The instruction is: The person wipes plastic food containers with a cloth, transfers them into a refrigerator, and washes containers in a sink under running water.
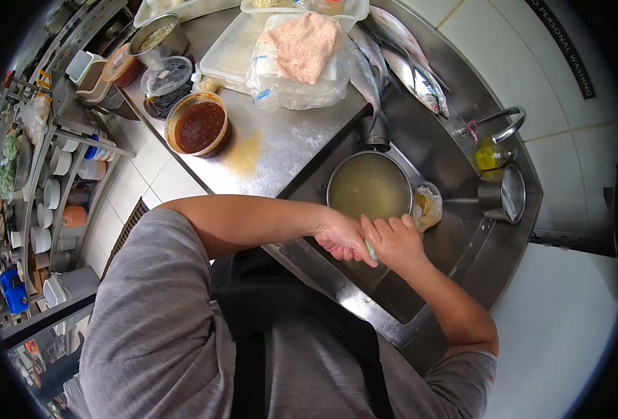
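Over the near edge of the sink, my left hand and my right hand meet, fingers closed against each other. A small pale green thing shows between them; its kind I cannot make out. My right hand's fingers are wrapped round it, while the left hand's fingers press against its other side. Just beyond the hands stands a round metal pot of cloudy yellowish liquid. Beside the pot lies a clear bag or bowl with something tan in it.
Several whole fish lie at the sink's far side. A tap, a yellow-green bottle and a metal container stand at the right. On the steel counter are a tub of dark red sauce and a pink cloth on plastic bags.
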The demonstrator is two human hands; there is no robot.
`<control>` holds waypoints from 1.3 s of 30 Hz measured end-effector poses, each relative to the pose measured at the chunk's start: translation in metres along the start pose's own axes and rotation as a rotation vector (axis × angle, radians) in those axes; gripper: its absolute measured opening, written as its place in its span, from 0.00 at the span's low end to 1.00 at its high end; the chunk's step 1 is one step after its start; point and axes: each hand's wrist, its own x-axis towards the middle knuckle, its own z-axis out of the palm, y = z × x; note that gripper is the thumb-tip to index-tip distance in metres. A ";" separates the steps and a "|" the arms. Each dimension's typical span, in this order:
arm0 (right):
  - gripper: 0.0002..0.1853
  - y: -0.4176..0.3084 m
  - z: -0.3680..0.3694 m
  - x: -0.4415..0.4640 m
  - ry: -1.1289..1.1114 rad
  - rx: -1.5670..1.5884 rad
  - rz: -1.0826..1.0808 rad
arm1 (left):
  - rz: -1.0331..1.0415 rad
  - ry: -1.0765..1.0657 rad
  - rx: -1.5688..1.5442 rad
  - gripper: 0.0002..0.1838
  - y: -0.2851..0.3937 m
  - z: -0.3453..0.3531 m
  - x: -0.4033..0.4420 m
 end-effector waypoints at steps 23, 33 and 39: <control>0.04 -0.009 0.089 -0.006 -0.457 0.105 0.484 | 0.113 0.876 1.005 0.18 -0.012 -0.031 0.032; 0.09 -0.057 0.150 -0.015 -0.737 0.466 1.032 | -0.038 0.879 1.348 0.14 -0.077 -0.063 0.072; 0.19 -0.060 0.056 -0.023 -0.124 0.429 0.601 | -0.026 0.213 0.179 0.14 -0.046 -0.036 0.027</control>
